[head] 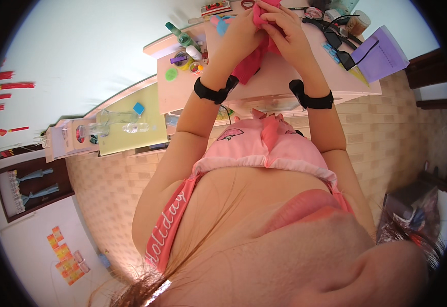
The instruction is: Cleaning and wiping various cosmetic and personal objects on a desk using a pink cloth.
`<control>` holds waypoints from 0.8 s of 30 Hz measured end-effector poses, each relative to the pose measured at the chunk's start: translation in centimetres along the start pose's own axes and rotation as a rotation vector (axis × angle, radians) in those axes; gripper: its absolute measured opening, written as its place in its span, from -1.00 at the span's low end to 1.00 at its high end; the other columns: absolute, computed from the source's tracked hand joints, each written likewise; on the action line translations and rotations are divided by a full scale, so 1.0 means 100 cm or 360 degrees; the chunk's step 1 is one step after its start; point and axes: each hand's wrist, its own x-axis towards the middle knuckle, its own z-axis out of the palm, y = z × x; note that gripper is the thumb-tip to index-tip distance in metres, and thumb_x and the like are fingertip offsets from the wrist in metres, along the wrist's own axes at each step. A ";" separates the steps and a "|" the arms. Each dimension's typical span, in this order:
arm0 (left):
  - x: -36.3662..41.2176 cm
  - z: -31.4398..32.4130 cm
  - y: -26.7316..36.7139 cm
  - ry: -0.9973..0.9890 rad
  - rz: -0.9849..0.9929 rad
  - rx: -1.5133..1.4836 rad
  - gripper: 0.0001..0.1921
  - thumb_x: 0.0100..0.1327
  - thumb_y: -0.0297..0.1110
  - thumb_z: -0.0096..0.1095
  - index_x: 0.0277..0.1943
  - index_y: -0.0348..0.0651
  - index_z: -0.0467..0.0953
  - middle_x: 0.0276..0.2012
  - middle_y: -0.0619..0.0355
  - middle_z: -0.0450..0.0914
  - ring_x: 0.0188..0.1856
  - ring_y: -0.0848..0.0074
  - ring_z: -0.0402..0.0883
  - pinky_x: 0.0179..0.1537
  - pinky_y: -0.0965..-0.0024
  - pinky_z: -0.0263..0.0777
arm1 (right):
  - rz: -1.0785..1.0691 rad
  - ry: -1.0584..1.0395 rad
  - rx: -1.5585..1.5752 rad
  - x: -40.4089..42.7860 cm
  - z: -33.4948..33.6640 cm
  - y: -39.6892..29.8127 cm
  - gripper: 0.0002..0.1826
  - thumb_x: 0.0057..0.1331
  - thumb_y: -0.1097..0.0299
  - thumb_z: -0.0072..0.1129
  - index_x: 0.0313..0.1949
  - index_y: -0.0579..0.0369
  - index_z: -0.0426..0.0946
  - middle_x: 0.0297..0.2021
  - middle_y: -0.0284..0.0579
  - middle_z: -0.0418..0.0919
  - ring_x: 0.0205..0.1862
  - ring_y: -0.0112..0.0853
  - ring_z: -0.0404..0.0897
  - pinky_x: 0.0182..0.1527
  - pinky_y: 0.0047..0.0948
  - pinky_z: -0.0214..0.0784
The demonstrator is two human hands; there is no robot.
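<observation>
Both hands are raised over the pink table at the top of the view. My left hand [242, 32] is closed on a bright pink-red cloth [248, 65], partly hidden behind the wrist. My right hand [284, 30] pinches the same cloth near its upper end, thumb and fingers bent around it. The two hands nearly touch. The lower part of the cloth hangs down between the forearms towards the table's near edge. Its full shape is hidden by the hands. A black band sits on each wrist.
Left on the table [223, 92] stand a green bottle [187, 40], a white bottle [193, 53] and a green disc [171, 74]. To the right lie sunglasses [340, 50], black straps and a purple box [382, 55]. A yellow-green surface [131, 132] holds clear bottles and a blue square.
</observation>
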 end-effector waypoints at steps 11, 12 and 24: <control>-0.001 0.025 -0.006 0.0301 0.0089 -0.0849 -0.55 0.17 -0.44 0.30 0.12 -0.28 0.39 -0.06 -0.07 0.54 -0.03 0.15 0.51 0.04 0.27 0.34 | 0.0606 0.0562 0.0572 -0.026 0.006 0.024 -0.83 0.19 0.63 0.22 -0.23 0.17 0.50 -0.19 -0.24 0.52 -0.16 -0.51 0.50 -0.12 -0.58 0.36; 0.000 0.025 -0.007 0.0357 0.0124 -0.0951 -0.53 0.16 -0.44 0.34 0.13 -0.29 0.39 -0.03 -0.06 0.52 -0.02 0.18 0.51 0.05 0.32 0.34 | 0.0637 0.0585 0.0687 -0.030 0.009 0.025 -0.85 0.20 0.63 0.22 -0.24 0.17 0.51 -0.19 -0.26 0.53 -0.16 -0.52 0.50 -0.11 -0.58 0.36; -0.003 0.031 -0.015 0.0314 0.0141 -0.0658 -0.44 0.17 -0.38 0.33 0.19 -0.35 0.31 0.04 -0.19 0.45 0.05 0.04 0.46 0.05 0.29 0.36 | 0.0510 0.0413 -0.0058 -0.014 -0.009 -0.034 -0.81 0.15 0.58 0.27 -0.22 0.21 0.57 -0.17 -0.04 0.54 -0.13 -0.29 0.55 -0.09 -0.42 0.40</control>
